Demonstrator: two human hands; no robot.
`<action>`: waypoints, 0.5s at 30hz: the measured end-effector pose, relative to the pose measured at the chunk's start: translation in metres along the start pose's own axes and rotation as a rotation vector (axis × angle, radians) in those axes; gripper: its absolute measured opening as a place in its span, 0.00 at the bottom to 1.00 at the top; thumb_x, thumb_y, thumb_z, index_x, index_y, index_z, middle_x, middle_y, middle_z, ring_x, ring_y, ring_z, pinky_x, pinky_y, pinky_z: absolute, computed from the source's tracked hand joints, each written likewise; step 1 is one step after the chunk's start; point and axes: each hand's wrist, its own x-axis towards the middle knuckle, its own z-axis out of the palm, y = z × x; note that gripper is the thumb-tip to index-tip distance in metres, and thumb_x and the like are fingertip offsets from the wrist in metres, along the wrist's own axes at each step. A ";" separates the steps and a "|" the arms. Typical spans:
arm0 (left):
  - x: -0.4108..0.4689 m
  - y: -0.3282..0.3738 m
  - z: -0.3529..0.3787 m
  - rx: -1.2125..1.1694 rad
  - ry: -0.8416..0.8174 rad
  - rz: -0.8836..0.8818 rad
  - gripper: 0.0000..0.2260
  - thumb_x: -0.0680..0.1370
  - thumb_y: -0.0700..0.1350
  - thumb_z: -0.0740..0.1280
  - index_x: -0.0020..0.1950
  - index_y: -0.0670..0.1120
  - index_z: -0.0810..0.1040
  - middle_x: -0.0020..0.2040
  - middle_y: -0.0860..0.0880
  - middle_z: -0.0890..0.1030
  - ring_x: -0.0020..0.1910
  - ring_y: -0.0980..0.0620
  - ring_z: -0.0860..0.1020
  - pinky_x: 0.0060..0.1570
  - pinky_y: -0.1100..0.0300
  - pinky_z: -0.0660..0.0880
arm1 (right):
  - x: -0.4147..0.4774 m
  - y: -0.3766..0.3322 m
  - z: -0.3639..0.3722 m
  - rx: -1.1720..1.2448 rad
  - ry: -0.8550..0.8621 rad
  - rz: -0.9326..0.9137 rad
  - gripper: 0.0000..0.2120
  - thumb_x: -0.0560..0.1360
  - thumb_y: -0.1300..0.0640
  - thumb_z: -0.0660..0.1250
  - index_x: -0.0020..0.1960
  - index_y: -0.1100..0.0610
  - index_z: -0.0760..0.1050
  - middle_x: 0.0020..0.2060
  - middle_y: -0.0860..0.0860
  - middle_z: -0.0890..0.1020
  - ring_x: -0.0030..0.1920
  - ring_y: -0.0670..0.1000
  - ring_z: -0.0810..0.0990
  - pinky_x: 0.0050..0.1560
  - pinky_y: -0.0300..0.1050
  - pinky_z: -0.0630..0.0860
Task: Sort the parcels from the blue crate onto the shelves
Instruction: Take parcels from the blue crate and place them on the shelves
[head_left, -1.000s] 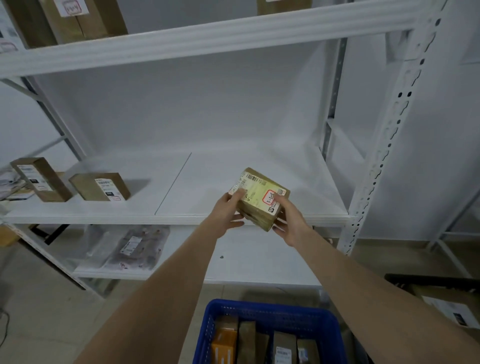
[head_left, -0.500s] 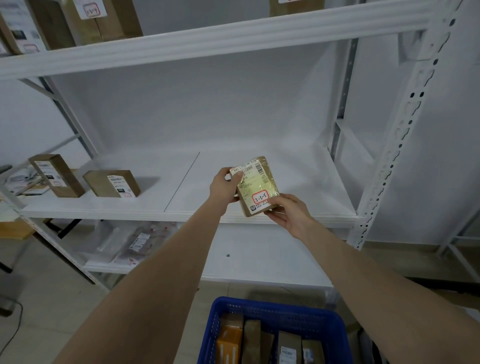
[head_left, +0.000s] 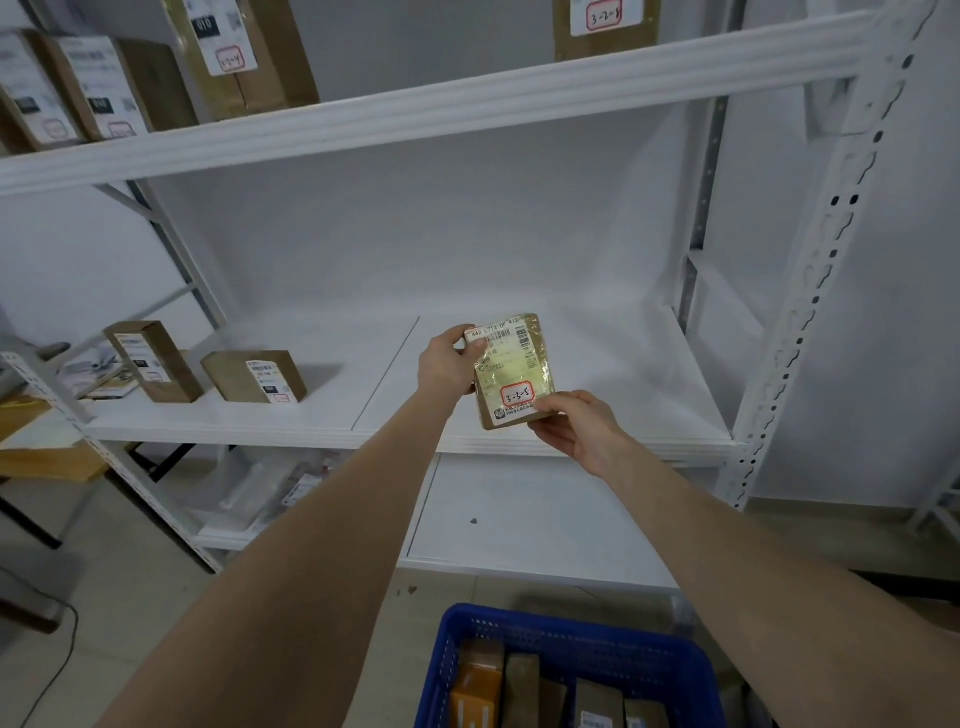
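Middle shelf (head_left: 613, 364) in front of me has an upright box (head_left: 150, 361) and a flat box (head_left: 254, 375) at its left end, just apart. Top shelf (head_left: 467, 104) carries more boxes (head_left: 239, 57), bottom shelf (head_left: 545, 514) some clear bags (head_left: 260, 493).

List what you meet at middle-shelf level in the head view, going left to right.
Upright brown box → flat brown box → left hand → held parcel → right hand → perforated white post.
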 end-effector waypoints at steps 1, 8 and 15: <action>0.000 0.000 -0.003 0.006 0.006 0.001 0.13 0.80 0.44 0.63 0.65 0.48 0.74 0.48 0.44 0.80 0.45 0.46 0.79 0.44 0.50 0.80 | 0.000 0.000 0.003 -0.002 -0.002 0.001 0.11 0.68 0.66 0.73 0.45 0.60 0.72 0.37 0.58 0.85 0.38 0.56 0.84 0.38 0.44 0.81; 0.011 -0.010 -0.033 0.023 0.034 -0.004 0.14 0.81 0.43 0.60 0.67 0.47 0.73 0.54 0.41 0.80 0.52 0.43 0.80 0.48 0.45 0.80 | 0.009 0.009 0.037 -0.045 0.027 0.021 0.09 0.70 0.64 0.71 0.47 0.60 0.72 0.37 0.57 0.84 0.36 0.54 0.83 0.38 0.44 0.82; 0.047 -0.045 -0.084 0.048 0.003 0.017 0.13 0.82 0.42 0.57 0.66 0.47 0.73 0.56 0.40 0.79 0.54 0.41 0.79 0.51 0.44 0.79 | 0.033 0.037 0.102 -0.058 0.082 0.034 0.05 0.71 0.66 0.67 0.46 0.62 0.73 0.37 0.57 0.82 0.37 0.53 0.82 0.38 0.44 0.81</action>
